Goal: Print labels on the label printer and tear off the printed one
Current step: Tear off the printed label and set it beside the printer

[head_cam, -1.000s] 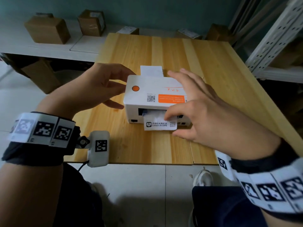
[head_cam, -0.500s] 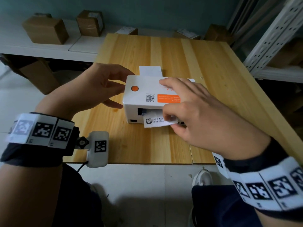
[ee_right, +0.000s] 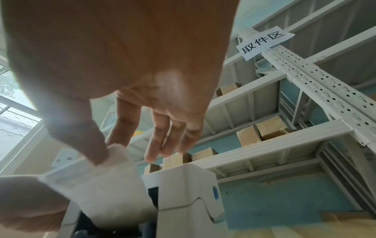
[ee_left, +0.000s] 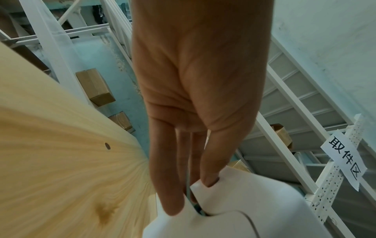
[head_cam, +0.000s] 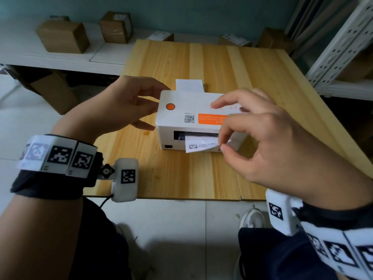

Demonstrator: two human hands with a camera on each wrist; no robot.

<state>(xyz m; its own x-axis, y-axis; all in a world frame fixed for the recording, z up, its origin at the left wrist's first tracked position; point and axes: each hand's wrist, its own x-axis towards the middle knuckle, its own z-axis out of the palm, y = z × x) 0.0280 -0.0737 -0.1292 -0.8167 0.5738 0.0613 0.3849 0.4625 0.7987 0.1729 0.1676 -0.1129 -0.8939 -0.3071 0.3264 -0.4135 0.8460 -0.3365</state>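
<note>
**Thin label, pinched at one corner, part-way to tearing**

The label printer (head_cam: pixel 198 118) sits near the middle of the wooden table (head_cam: pixel 252 67). The printed label (head_cam: pixel 200 145) hangs out of its front slot, at the printer's six o'clock face. The right hand (head_cam: pixel 262 142) pinches the label's right corner between thumb and forefinger and has it lifted, so that corner curls upward — the other fingers are spread loosely over the printer's top. The left hand (head_cam: pixel 121 110) has straight fingers laid against the printer's left side, at nine o'clock, bracing it; nothing is clasped.

The label looks light, thin and floppy: it bends at once where it is pinched. It would probably crease or rip unevenly if pulled straight out, so a sideways, upward pull against the slot edge, started from the held corner, seems the safer way. The printer looks small and light enough to slide, hence the bracing hand.

As for containers, the printer's slot holds the label's inner end, and a white strip of paper (head_cam: pixel 189 85) stands up behind the printer at twelve o'clock. Closed cardboard boxes (head_cam: pixel 62 36) sit on a white shelf beyond — contents unseen.
</note>
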